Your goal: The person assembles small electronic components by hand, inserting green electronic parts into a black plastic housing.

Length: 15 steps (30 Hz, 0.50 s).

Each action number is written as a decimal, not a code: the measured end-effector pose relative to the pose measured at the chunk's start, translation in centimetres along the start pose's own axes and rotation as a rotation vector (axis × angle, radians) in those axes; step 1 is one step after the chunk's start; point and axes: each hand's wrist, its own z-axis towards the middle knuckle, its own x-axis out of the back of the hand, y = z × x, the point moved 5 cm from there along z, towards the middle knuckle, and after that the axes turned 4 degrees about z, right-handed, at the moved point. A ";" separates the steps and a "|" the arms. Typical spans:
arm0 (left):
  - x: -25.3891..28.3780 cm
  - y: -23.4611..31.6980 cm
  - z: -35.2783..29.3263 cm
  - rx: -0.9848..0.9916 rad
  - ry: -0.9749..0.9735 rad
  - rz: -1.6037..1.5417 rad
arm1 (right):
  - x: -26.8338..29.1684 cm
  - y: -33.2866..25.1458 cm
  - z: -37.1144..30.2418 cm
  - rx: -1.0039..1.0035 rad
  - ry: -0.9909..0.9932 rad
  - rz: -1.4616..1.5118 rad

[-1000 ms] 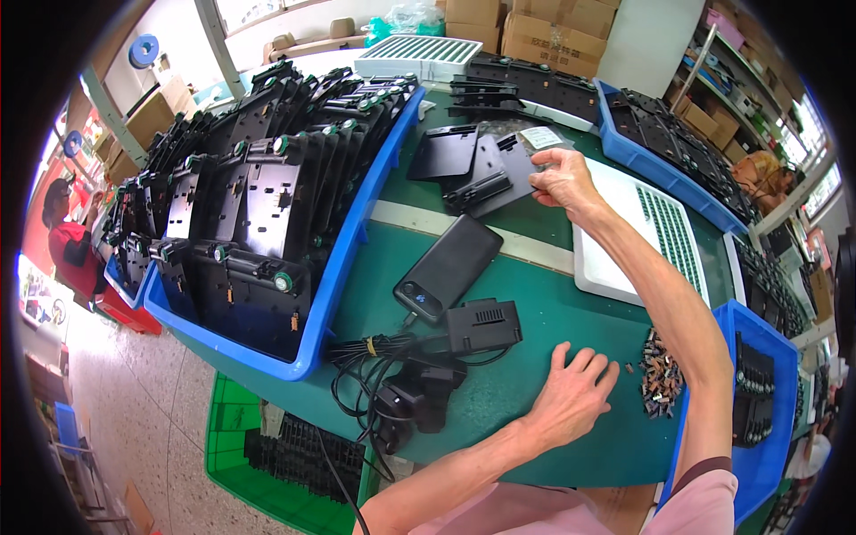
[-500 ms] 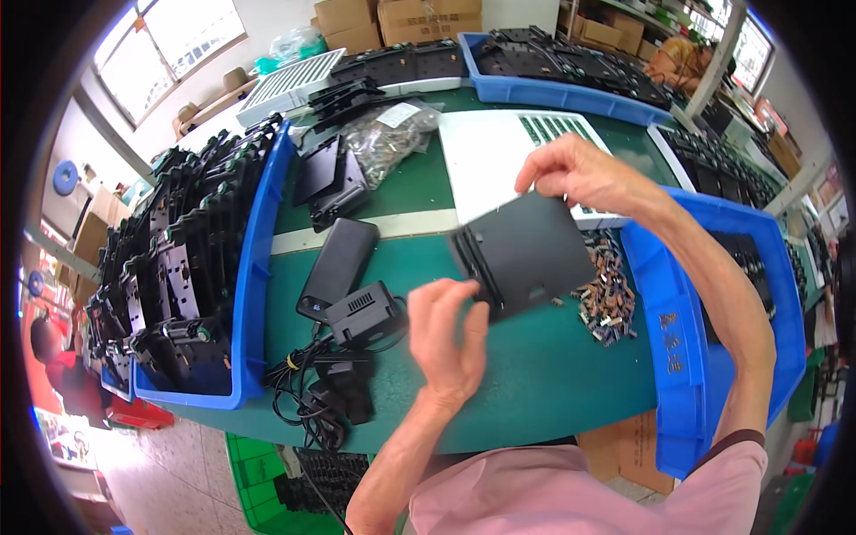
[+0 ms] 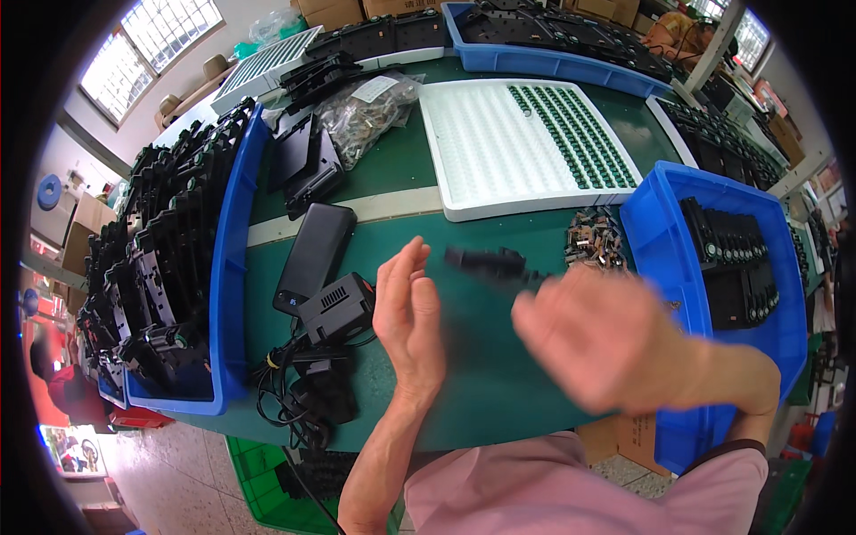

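A black plastic panel, seen nearly edge-on and blurred, hangs above the green table. My right hand is smeared by motion and closed on the panel's right end, its fingertips mostly hidden behind the hand. Just left of the panel, my left hand is raised with its fingers straight and nothing in it. Beyond the panel lies a white tray, its right part filled with rows of small green pieces. A heap of small metal parts sits behind my right hand.
Blue bins with black parts stand at left, right and far back. Left of my hand lie a black power bank, a black boxy device and tangled cables. A plastic bag lies near loose black panels.
The panel has turned from facing up to nearly edge-on. My right hand has come down and nearer; my left hand has let go and moved slightly left. The view has shifted a little.
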 end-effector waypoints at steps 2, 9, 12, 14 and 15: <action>0.2 0.0 0.4 0.065 -0.045 -0.023 | -2.3 -3.8 -1.2 0.105 -0.156 0.064; -2.3 -0.5 -0.2 -0.172 -0.435 0.497 | -9.5 -5.7 -3.2 0.200 -0.087 0.121; -4.2 0.7 -0.8 -0.300 -0.462 0.521 | -9.3 -5.4 -3.7 0.160 -0.125 0.142; -2.3 -1.0 -1.0 -0.259 -0.428 0.662 | -9.8 -4.4 -2.1 0.128 -0.215 0.324; -1.9 -1.1 -1.0 -0.265 -0.422 0.658 | -8.8 -2.9 -0.8 0.043 -0.154 0.329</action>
